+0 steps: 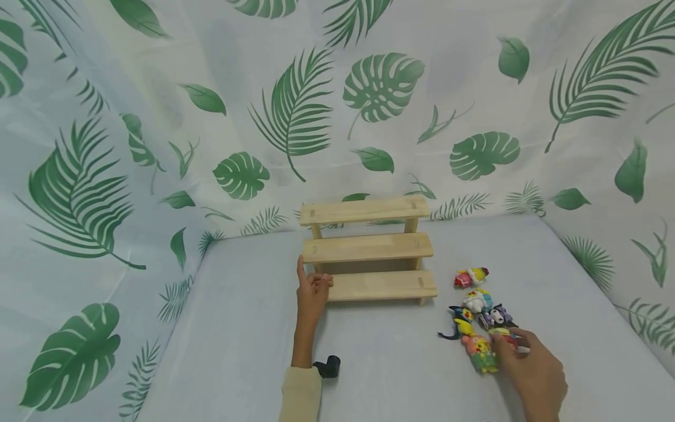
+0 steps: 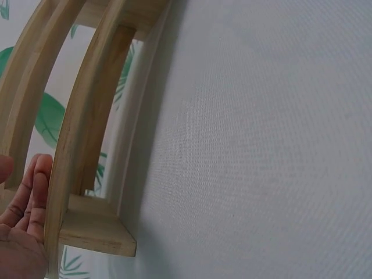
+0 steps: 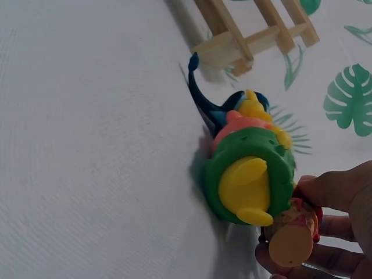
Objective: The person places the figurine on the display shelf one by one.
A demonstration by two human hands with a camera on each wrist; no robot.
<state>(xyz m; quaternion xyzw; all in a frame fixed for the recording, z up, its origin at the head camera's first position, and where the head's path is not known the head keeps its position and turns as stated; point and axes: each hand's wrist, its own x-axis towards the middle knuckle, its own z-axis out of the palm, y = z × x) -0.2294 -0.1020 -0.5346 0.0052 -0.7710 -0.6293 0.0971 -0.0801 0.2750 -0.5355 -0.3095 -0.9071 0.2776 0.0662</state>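
My left hand (image 1: 312, 290) is at the left end of a three-step wooden display stand (image 1: 369, 249). One finger reaches up to the middle step's corner and others rest on the lowest step. In the left wrist view, fairly straight fingers (image 2: 36, 195) lie against the lowest plank. Over at the right, my right hand (image 1: 532, 369) pinches a small reddish figurine (image 3: 293, 229) between thumb and fingers, its flat round base showing in the right wrist view. Right beside it is a pink, green and yellow figurine (image 1: 480, 353). The fingers partly hide the held one.
Beyond that lie a dark-blue and yellow figurine (image 1: 463, 321), a purple and black one (image 1: 497, 316), a white and blue one (image 1: 477, 300) and a red and yellow one (image 1: 471, 277). A black pipe-shaped object (image 1: 329, 367) lies beside the left sleeve. Leaf-print cloth (image 1: 422, 35) surrounds the table.
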